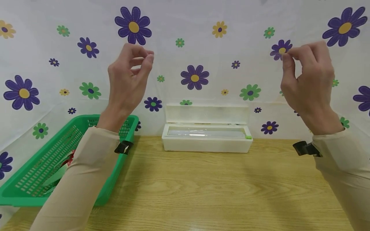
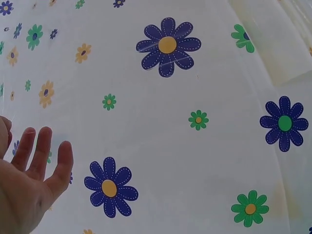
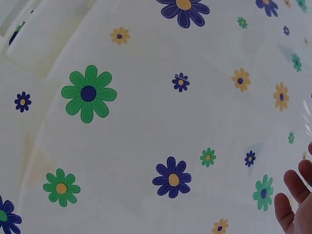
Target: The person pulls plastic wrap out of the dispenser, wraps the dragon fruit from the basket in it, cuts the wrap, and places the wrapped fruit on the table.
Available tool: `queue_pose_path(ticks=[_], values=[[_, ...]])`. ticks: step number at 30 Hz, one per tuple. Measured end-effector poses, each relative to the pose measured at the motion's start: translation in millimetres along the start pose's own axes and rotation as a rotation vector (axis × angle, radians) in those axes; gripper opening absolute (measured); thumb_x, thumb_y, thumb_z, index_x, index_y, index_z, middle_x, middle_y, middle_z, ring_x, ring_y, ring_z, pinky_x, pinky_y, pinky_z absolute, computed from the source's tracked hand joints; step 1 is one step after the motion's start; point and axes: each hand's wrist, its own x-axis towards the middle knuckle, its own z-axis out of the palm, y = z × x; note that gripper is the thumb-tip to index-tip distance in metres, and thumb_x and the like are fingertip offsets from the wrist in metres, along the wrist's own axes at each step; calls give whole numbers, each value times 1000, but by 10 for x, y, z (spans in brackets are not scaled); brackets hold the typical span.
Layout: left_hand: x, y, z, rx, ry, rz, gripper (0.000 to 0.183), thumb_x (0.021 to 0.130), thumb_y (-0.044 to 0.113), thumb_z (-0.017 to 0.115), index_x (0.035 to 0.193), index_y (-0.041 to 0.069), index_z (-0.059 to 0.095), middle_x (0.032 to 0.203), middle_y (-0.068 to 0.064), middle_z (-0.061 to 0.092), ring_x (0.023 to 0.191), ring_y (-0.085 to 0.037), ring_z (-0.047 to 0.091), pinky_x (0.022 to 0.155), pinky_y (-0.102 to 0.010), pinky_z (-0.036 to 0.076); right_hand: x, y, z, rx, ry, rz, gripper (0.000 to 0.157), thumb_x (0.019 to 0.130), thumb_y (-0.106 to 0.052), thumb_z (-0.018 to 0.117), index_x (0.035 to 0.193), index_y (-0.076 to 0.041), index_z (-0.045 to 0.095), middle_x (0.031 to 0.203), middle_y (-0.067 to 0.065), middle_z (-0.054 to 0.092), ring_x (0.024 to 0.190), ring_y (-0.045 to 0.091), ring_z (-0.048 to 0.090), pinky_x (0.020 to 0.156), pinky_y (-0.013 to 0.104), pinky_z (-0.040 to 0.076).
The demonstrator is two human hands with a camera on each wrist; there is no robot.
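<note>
Both hands are raised in front of the flowered backdrop, thumb against forefinger. My left hand point(image 1: 127, 77) pinches one side of a sheet of clear cling film, and my right hand point(image 1: 310, 73) pinches the other side. The film is nearly invisible; faint glints of the cling film point(image 3: 307, 118) show by the right fingers in the right wrist view. In the left wrist view, the left hand's other fingers point(image 2: 62, 165) stand loosely spread. Between and below the hands, a white cling film box point(image 1: 206, 145) stands with its lid point(image 1: 206, 114) raised, a film roll point(image 1: 205, 132) inside.
At the left, partly behind the left forearm, a green plastic basket point(image 1: 27, 201) holds red and pale green items too hidden to name. A bright green piece point(image 1: 248, 137) sits at the box's right end. The wooden table point(image 1: 202, 186) meets the flowered backdrop behind the box.
</note>
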Motion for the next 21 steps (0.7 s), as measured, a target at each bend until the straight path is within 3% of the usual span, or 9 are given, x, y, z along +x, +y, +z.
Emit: queue_pose_path(ticks=[6, 14, 18, 21], values=[[-30, 41, -12, -64, 3, 2, 25, 105, 17, 57, 116, -5, 59, 123, -10, 73, 109, -21, 74, 91, -25, 59, -34, -4, -63, 10, 19, -16, 39, 106, -24, 51, 110, 12, 66, 104, 31, 56, 103, 39, 56, 87, 19, 30], [-29, 81, -49, -81, 0, 10, 25, 105, 16, 58, 117, -6, 59, 122, -11, 73, 106, -19, 74, 90, -22, 58, -20, -30, -113, -1, 16, -25, 41, 107, -25, 50, 110, 12, 66, 105, 31, 57, 106, 40, 57, 90, 20, 32], [-67, 91, -61, -142, -7, -2, 25, 105, 20, 57, 116, -3, 58, 121, -10, 75, 104, -16, 75, 89, -23, 59, -53, -34, -126, 41, 29, -13, 36, 106, -21, 51, 107, 12, 66, 102, 30, 59, 100, 13, 54, 91, 11, 34], [-127, 90, -71, -225, -26, 2, 20, 105, 22, 56, 114, 4, 57, 117, -11, 76, 102, -16, 76, 87, -24, 60, -116, -32, -144, 159, 7, 13, 30, 105, -14, 52, 109, 13, 64, 93, 4, 66, 100, -6, 51, 91, 5, 40]])
